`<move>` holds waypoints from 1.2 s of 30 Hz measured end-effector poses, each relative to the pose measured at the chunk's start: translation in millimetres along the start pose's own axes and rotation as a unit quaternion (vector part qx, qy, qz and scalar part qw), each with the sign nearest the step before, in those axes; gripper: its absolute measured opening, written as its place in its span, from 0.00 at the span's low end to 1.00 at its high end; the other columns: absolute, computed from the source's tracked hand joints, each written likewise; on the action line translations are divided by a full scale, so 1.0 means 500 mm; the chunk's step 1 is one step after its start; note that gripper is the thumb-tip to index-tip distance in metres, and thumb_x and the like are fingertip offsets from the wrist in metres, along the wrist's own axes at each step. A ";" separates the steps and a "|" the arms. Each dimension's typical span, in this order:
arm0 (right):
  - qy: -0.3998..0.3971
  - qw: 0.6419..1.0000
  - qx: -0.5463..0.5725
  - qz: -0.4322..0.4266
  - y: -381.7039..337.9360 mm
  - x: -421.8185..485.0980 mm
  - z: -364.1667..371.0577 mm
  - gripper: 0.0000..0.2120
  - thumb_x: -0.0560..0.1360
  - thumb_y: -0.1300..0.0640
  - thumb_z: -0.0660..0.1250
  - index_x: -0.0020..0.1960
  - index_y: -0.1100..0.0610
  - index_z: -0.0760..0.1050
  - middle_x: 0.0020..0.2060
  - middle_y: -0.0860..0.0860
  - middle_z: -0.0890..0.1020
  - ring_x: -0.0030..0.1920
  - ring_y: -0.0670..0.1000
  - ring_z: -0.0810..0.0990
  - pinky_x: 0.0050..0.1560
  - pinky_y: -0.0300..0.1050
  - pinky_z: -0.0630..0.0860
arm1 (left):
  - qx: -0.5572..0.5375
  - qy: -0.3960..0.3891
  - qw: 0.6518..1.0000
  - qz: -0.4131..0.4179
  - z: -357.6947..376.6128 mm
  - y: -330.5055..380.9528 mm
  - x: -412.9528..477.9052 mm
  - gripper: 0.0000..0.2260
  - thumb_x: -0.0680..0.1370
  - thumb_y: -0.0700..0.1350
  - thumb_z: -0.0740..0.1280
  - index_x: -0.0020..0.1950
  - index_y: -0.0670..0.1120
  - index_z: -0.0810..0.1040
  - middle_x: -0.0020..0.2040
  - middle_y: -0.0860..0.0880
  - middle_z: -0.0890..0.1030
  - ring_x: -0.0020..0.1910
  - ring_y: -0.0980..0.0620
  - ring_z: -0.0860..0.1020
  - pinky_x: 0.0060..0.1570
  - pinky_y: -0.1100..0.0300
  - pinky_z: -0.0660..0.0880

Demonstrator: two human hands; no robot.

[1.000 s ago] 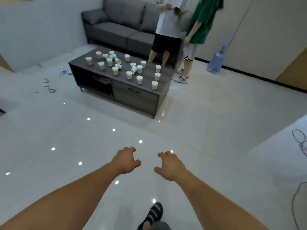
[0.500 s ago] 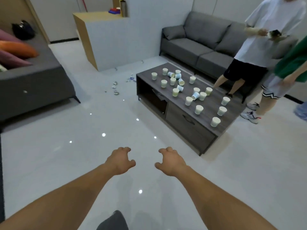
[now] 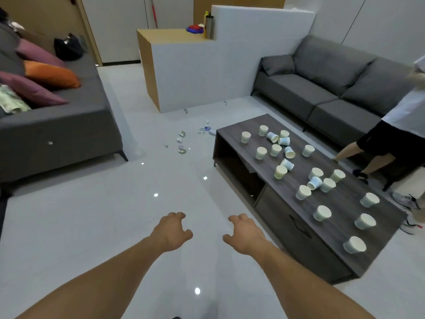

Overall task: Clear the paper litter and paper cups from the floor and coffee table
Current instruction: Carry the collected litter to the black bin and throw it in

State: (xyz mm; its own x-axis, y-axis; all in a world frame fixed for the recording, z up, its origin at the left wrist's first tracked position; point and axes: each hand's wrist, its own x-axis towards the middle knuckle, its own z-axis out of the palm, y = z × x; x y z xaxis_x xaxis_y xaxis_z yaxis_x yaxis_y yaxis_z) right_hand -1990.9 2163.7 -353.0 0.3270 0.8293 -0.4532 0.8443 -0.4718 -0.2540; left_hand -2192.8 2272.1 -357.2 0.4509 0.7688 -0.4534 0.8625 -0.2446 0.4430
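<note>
While paper cups (image 3: pixel 280 172) dot the coffee table (image 3: pixel 340 254), litter (image 3: pixel 181 149) speckles the floor (image 3: pixel 92 215).

A grey sofa (image 3: pixel 57 132) at left carries 3 cushions: 1 orange cushion (image 3: pixel 51 74) between 2 purple cushions (image 3: pixel 34 90). A black bag (image 3: pixel 67 48) sits at its far end. A steel flask (image 3: pixel 209 26) stands on a wooden counter (image 3: pixel 170 34) against a white partition (image 3: pixel 253 42). A second grey sofa (image 3: pixel 322 88) sits at right, with a person in black shorts (image 3: pixel 391 139) just beside it.
</note>
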 end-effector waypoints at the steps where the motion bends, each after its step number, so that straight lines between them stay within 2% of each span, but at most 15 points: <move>1: -0.004 1.000 0.003 0.001 -0.005 0.036 -0.019 0.32 0.77 0.44 0.63 0.77 0.51 0.58 0.70 0.52 0.64 0.69 0.54 0.65 0.63 0.49 0.70 | 0.000 0.002 1.000 -0.001 -0.025 0.007 0.039 0.31 0.75 0.56 0.65 0.75 0.47 0.61 0.73 0.47 0.65 0.71 0.47 0.64 0.65 0.54 0.67; 9: -0.017 0.999 -0.008 -0.028 -0.009 0.390 -0.181 0.32 0.77 0.43 0.63 0.77 0.51 0.57 0.71 0.52 0.64 0.69 0.55 0.65 0.63 0.50 0.70 | 0.001 0.005 1.000 -0.011 -0.171 0.087 0.369 0.31 0.76 0.55 0.65 0.76 0.47 0.61 0.73 0.47 0.65 0.70 0.47 0.65 0.65 0.54 0.68; 16: -0.036 0.995 -0.031 -0.089 -0.045 0.692 -0.352 0.33 0.76 0.43 0.63 0.77 0.51 0.57 0.70 0.52 0.64 0.68 0.55 0.66 0.61 0.49 0.70 | -0.039 0.031 0.997 -0.061 -0.317 0.136 0.619 0.30 0.75 0.55 0.65 0.75 0.48 0.61 0.73 0.47 0.65 0.70 0.48 0.66 0.64 0.56 0.68; 24: -0.068 0.989 -0.080 -0.107 -0.133 1.023 -0.478 0.33 0.76 0.42 0.63 0.76 0.52 0.58 0.70 0.53 0.64 0.67 0.56 0.67 0.62 0.50 0.71 | -0.084 0.007 0.990 -0.115 -0.458 0.072 0.907 0.32 0.75 0.55 0.66 0.76 0.47 0.60 0.73 0.47 0.65 0.68 0.47 0.68 0.63 0.56 0.70; 36: -0.080 0.993 -0.050 -0.070 -0.353 1.501 -0.632 0.33 0.77 0.41 0.63 0.77 0.53 0.58 0.71 0.54 0.64 0.67 0.56 0.68 0.64 0.51 0.70 | -0.060 -0.013 0.993 -0.097 -0.789 -0.023 1.383 0.31 0.75 0.55 0.65 0.75 0.48 0.61 0.72 0.47 0.65 0.65 0.46 0.72 0.60 0.54 0.72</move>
State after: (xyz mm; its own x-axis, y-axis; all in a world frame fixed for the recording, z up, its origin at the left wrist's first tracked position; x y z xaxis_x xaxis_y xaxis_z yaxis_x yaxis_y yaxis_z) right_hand -1760.2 2964.1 -378.4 0.1388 0.8227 -0.5513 0.9173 -0.3166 -0.2416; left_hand -1981.3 3039.4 -370.8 0.2867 0.7789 -0.5578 0.9006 -0.0204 0.4343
